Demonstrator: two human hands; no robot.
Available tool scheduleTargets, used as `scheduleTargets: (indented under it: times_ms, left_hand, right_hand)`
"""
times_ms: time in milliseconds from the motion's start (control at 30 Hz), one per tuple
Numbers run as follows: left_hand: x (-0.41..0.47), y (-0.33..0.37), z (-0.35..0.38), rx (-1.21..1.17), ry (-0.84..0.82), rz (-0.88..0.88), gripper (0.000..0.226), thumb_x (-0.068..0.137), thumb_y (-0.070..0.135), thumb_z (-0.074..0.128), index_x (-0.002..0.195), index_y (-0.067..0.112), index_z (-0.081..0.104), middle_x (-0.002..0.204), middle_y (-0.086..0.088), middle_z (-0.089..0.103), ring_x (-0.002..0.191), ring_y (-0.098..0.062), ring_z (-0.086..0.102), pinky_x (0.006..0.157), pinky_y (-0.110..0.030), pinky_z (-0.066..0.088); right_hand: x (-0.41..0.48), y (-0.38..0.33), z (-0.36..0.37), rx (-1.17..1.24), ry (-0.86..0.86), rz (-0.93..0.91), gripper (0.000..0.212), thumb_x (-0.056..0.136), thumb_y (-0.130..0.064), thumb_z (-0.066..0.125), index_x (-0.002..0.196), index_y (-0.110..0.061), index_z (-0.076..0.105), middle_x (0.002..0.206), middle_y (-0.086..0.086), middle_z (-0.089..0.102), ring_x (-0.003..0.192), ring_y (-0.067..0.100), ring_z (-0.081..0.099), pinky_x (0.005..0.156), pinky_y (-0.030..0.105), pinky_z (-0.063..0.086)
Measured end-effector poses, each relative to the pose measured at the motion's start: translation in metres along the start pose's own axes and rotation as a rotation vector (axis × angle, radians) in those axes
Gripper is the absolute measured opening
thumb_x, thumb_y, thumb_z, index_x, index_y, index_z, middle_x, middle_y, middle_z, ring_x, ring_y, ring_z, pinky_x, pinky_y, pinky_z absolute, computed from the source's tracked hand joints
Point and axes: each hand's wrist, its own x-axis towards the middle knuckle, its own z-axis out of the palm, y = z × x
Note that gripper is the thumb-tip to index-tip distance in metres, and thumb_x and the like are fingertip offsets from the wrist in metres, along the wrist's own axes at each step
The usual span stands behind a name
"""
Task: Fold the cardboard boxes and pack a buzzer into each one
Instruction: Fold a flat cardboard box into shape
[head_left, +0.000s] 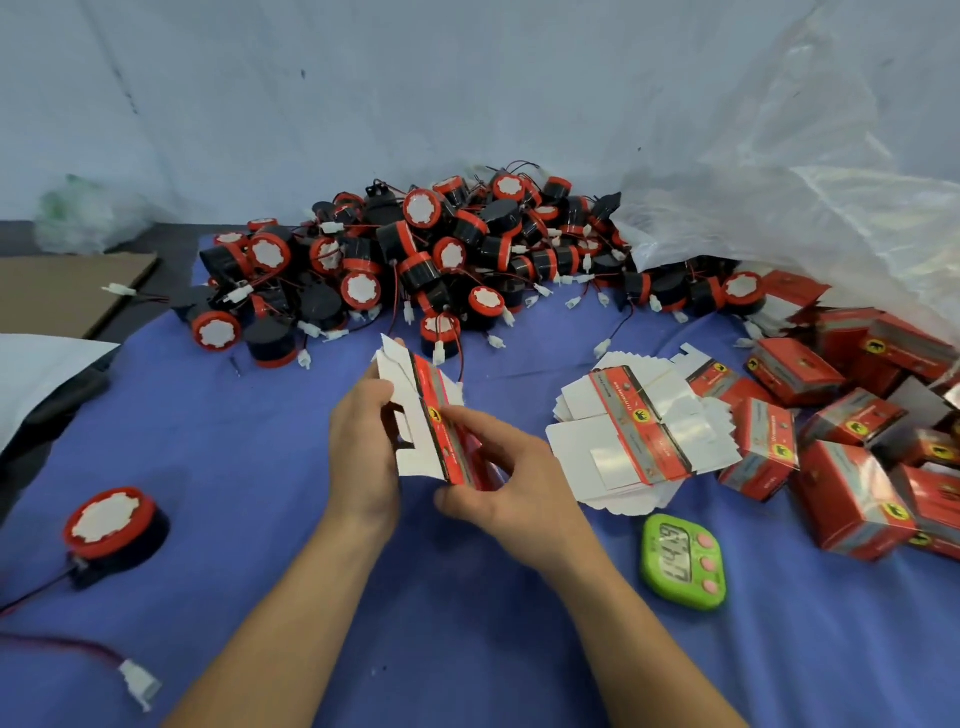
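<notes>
**Inspector:** Item one, the work in hand. A box blank is held up off the tabletop at centre frame, not yet opened into a box. The left hand grips its white flap side, thumb on the front. The right hand pinches the red printed side, its fingers curled round the lower edge. Neither hand holds anything else.

**Supervisor:** And the buzzer meant for it?

**Inspector:** One buzzer sits apart at the lower left, its lead trailing toward the frame edge. The pile of buzzers lies above the hands. The stack of blanks is just right of centre, and the folded boxes are at the far right.

**Supervisor:** Risks from here?

**Inspector:** Three, in my judgement. First, the card looks thin. Uneven pressure from the two grips could crease it off its scores or tear a flap, and the box would then not square up. Second, the lead and its white connector could be trapped under a closing flap if they are not tucked in first. Third, the leads in the pile are tangled, so lifting one unit may drag its neighbours onto the stack of blanks or the green timer at the lower right.
</notes>
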Motion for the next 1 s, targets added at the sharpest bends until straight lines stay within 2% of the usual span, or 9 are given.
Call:
scheduleTargets:
  times_ms: [67,133,267,400,500,567,667,867,1000]
  left_hand:
    - [-0.001,0.001,0.000,0.044,0.085,0.029,0.022,0.076,0.023,0.044,0.057,0.024,0.055,0.060,0.008,0.057,0.053,-0.008,0.055,0.048,-0.027,0.042]
    - [-0.001,0.000,-0.005,0.085,0.125,0.034,0.020,0.076,0.015,0.044,0.057,0.021,0.043,0.055,0.006,0.046,0.048,-0.010,0.046,0.049,-0.026,0.035]
    - [0.002,0.003,-0.011,0.039,0.064,-0.062,0.034,0.091,0.003,0.043,0.088,0.012,0.075,0.077,-0.005,0.071,0.066,-0.019,0.067,0.057,-0.035,0.057]
    - [0.000,0.012,-0.011,-0.070,-0.105,-0.147,0.036,0.094,0.010,0.047,0.117,0.012,0.075,0.100,-0.018,0.074,0.088,-0.030,0.069,0.073,-0.043,0.062]
    - [-0.004,0.012,-0.011,-0.071,-0.265,-0.157,0.036,0.090,0.034,0.057,0.117,0.024,0.078,0.115,-0.017,0.075,0.103,-0.033,0.072,0.090,-0.050,0.059]
    - [-0.007,0.010,-0.008,0.002,-0.401,-0.130,0.043,0.088,0.043,0.064,0.126,0.027,0.074,0.125,-0.015,0.073,0.113,-0.034,0.071,0.096,-0.048,0.059]
    - [-0.007,0.006,-0.006,0.045,-0.507,-0.093,0.053,0.083,0.036,0.069,0.136,0.025,0.068,0.135,-0.013,0.068,0.126,-0.036,0.064,0.104,-0.048,0.055]
    - [-0.003,0.003,-0.016,0.023,-0.566,-0.033,0.062,0.074,0.000,0.057,0.133,0.015,0.070,0.134,-0.017,0.068,0.131,-0.034,0.061,0.105,-0.043,0.054]
    - [-0.007,0.002,-0.010,0.188,-0.466,0.136,0.072,0.067,0.000,0.057,0.133,0.027,0.070,0.133,-0.006,0.071,0.131,-0.024,0.063,0.108,-0.038,0.051]
  right_hand:
    - [0.000,0.000,0.000,0.011,0.014,0.030,0.078,0.064,-0.039,0.076,0.137,-0.055,0.054,0.129,-0.027,0.063,0.119,-0.003,0.059,0.096,0.024,0.053]
    - [0.000,0.001,-0.002,0.006,0.002,0.042,0.080,0.063,-0.046,0.076,0.138,-0.058,0.050,0.133,-0.026,0.060,0.121,-0.002,0.057,0.097,0.028,0.054]
    - [0.000,0.001,-0.003,0.053,-0.077,0.030,0.079,0.071,-0.061,0.076,0.143,-0.060,0.044,0.142,-0.027,0.054,0.131,0.002,0.053,0.106,0.036,0.052]
    - [-0.002,-0.004,0.002,0.127,0.060,-0.031,0.058,0.080,-0.062,0.067,0.135,-0.062,0.049,0.132,-0.035,0.059,0.125,-0.006,0.056,0.105,0.031,0.051]
    - [-0.007,-0.012,0.009,0.032,0.128,-0.101,0.073,0.076,-0.057,0.072,0.141,-0.064,0.039,0.127,-0.039,0.059,0.116,-0.012,0.059,0.087,0.007,0.049]
    - [-0.008,-0.013,0.012,0.024,0.158,-0.130,0.085,0.073,-0.053,0.077,0.144,-0.065,0.033,0.126,-0.041,0.059,0.113,-0.015,0.059,0.081,0.001,0.046]
    - [-0.006,-0.011,0.011,0.117,0.194,-0.157,0.093,0.070,-0.042,0.080,0.148,-0.061,0.032,0.126,-0.043,0.057,0.114,-0.015,0.059,0.085,0.000,0.044]
    - [-0.005,-0.010,0.004,0.290,0.146,-0.153,0.088,0.076,-0.027,0.078,0.149,-0.054,0.038,0.141,-0.028,0.056,0.129,0.002,0.059,0.101,0.020,0.051]
    - [-0.006,-0.010,0.007,0.296,0.244,-0.121,0.070,0.087,-0.014,0.064,0.145,-0.050,0.046,0.129,-0.015,0.069,0.106,0.008,0.072,0.084,0.022,0.057]
